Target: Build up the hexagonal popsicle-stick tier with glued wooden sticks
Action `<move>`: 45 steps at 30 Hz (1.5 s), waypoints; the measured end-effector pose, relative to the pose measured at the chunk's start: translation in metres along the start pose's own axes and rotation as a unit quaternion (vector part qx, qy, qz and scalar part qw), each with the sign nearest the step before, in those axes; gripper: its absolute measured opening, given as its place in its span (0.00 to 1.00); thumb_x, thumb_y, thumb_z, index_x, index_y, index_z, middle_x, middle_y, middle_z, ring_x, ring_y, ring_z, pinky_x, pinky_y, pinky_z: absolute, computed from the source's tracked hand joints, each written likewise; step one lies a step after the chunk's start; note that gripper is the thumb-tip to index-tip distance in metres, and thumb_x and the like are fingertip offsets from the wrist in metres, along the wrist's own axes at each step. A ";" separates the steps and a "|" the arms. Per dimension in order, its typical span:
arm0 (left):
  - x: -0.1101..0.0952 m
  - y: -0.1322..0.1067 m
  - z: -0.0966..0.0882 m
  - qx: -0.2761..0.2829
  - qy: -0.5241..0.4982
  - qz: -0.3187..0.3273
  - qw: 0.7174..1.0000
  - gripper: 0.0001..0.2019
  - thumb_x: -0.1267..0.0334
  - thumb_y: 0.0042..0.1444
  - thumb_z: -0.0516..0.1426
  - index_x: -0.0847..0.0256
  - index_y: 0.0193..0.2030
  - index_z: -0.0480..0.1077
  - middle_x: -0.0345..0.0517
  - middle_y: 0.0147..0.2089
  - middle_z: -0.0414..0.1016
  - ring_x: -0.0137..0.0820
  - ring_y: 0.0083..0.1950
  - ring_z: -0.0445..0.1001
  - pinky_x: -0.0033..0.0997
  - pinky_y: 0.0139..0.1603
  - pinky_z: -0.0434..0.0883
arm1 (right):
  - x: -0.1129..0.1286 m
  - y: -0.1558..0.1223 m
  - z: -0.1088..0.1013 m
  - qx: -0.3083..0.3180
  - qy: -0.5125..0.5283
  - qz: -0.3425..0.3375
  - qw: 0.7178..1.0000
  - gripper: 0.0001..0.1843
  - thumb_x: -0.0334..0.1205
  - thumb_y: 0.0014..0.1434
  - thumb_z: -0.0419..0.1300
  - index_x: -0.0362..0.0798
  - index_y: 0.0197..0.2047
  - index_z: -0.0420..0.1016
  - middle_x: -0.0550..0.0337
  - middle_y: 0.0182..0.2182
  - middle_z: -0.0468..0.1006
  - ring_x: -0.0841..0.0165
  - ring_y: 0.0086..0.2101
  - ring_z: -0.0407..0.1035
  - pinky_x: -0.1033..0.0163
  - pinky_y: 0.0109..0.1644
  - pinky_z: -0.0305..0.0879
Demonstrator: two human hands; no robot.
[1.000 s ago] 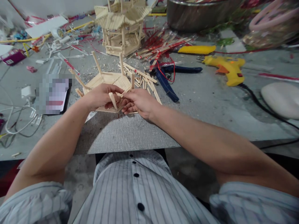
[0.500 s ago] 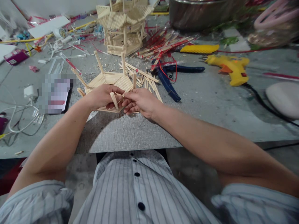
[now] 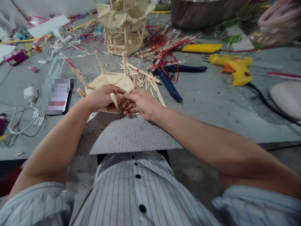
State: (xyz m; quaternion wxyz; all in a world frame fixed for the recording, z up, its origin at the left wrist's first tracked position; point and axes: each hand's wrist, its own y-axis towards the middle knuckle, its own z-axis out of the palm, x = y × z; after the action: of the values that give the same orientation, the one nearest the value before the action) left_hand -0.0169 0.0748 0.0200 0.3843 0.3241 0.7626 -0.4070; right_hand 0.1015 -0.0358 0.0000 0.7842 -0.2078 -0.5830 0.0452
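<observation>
A hexagonal base of wooden sticks (image 3: 118, 80) with several upright posts lies before me, its near side partly hidden by my hands. My left hand (image 3: 104, 96) reaches over the near left of it, fingers closed behind a leaning post (image 3: 114, 101). At the near right corner, my right hand (image 3: 144, 102) pinches a short wooden stick (image 3: 129, 91). The fingertips of both hands meet at that stick, so the grip is partly covered. Just right of the base lie loose cut sticks (image 3: 147, 80).
Behind stands a stick-built pavilion (image 3: 125, 28). Blue-handled pliers (image 3: 170, 86) and a yellow glue gun (image 3: 235, 66) with a black cord lie to the right. A phone (image 3: 60, 95) and white cables (image 3: 17, 122) are at left. A metal pot (image 3: 199, 15) sits at the back.
My right hand has shifted very slightly at the corner, its fingers closer in to the left hand. Otherwise both hands stay at the same spot on the base.
</observation>
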 end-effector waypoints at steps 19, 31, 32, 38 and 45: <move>-0.006 -0.006 0.000 -0.036 -0.029 -0.033 0.998 0.12 0.69 0.54 0.53 0.65 0.44 0.73 0.41 0.23 0.71 0.24 0.21 0.69 0.23 0.24 0.64 | -0.001 0.001 -0.004 0.022 0.008 -0.007 1.000 0.11 0.30 0.61 0.51 0.43 0.26 0.66 0.63 0.17 0.71 0.74 0.16 0.67 0.70 0.19 0.65; -0.006 -0.006 0.002 -0.078 -0.014 -0.055 0.995 0.07 0.66 0.52 0.55 0.64 0.30 0.73 0.44 0.27 0.70 0.26 0.27 0.72 0.24 0.28 0.65 | 0.001 -0.005 0.000 0.005 0.017 -0.007 1.000 0.11 0.30 0.60 0.53 0.43 0.26 0.66 0.64 0.17 0.71 0.76 0.15 0.66 0.70 0.20 0.65; -0.006 -0.006 0.002 -0.083 -0.007 -0.051 0.995 0.06 0.66 0.52 0.55 0.64 0.29 0.73 0.44 0.27 0.71 0.27 0.28 0.73 0.23 0.28 0.65 | 0.001 -0.005 0.000 0.003 0.019 -0.010 1.000 0.10 0.31 0.60 0.53 0.43 0.26 0.66 0.64 0.17 0.71 0.76 0.15 0.66 0.70 0.21 0.65; -0.003 -0.006 0.002 -0.071 -0.013 -0.016 0.997 0.09 0.61 0.53 0.56 0.63 0.27 0.72 0.42 0.26 0.72 0.24 0.24 0.71 0.21 0.24 0.64 | -0.004 -0.002 0.001 -0.006 0.022 -0.060 0.998 0.10 0.32 0.60 0.54 0.44 0.26 0.66 0.66 0.18 0.71 0.78 0.15 0.65 0.71 0.20 0.64; 0.004 -0.003 0.003 -0.059 -0.016 0.009 0.998 0.18 0.53 0.58 0.52 0.63 0.24 0.69 0.44 0.21 0.72 0.25 0.18 0.69 0.24 0.19 0.64 | -0.010 0.001 0.000 -0.030 -0.006 -0.181 0.983 0.11 0.32 0.58 0.57 0.45 0.24 0.65 0.68 0.16 0.69 0.79 0.15 0.62 0.73 0.20 0.63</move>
State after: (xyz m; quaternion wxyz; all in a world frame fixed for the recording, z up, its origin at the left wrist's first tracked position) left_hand -0.0208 0.0717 0.0167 0.4185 0.3014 0.7759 -0.3632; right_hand 0.0989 -0.0379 -0.0095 0.7693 -0.1222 -0.6167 -0.1139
